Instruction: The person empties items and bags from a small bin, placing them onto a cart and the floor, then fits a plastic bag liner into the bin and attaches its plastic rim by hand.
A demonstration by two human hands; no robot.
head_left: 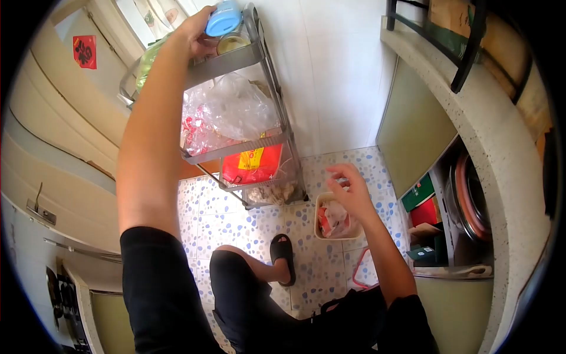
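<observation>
My left hand point(197, 36) reaches to the top tier of a grey rolling cart point(230, 65). Its fingers are around the side of a light-blue container point(223, 19), whose far part is cut off by the frame. Just below that container, a clear jar point(233, 42) with pale contents stands in the cart's top tier, close to my fingertips. My right hand point(351, 192) hangs above a small cream bin point(339, 237), its fingers loosely bent and apart, with nothing visible in them. Inside the bin lie crumpled plastic and red-and-white wrappers point(332, 218).
Plastic bags point(236, 109) fill the cart's middle tier, and a red-and-yellow package point(253, 164) lies lower. A green cabinet door point(415, 118) stands open at right beneath a stone counter point(477, 130). A red-rimmed lid point(365, 268) rests on the floor beside my leg.
</observation>
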